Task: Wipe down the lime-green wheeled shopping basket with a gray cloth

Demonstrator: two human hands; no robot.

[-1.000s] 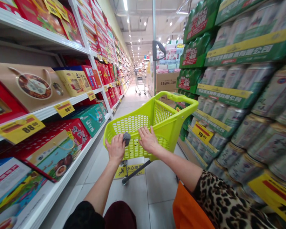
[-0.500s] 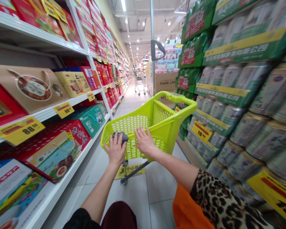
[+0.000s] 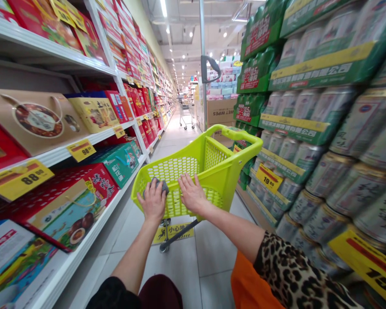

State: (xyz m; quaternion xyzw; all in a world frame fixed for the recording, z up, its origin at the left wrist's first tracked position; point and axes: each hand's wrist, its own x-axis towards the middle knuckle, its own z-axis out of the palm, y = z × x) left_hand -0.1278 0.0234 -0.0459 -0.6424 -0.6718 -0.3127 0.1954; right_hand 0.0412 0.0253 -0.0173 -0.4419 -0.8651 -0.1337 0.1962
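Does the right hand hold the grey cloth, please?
No; the left hand holds the grey cloth, while the right hand lies open on the lime cart.

The head-worn camera looks forward and down along a supermarket aisle from above the person's own body, its wide view bending the shelf lines. Nearest, rising from the lower edge, are the left forearm (image 3: 131,262) and right forearm (image 3: 231,234). Just beyond lie the left hand (image 3: 153,201), over a grey cloth (image 3: 157,186), and the right hand (image 3: 192,194), both on a lime-green shopping cart (image 3: 220,180). White shelving (image 3: 64,153) and stacked drink cans (image 3: 328,180) crowd the sides close by; a wire cart (image 3: 186,116) stands far ahead.
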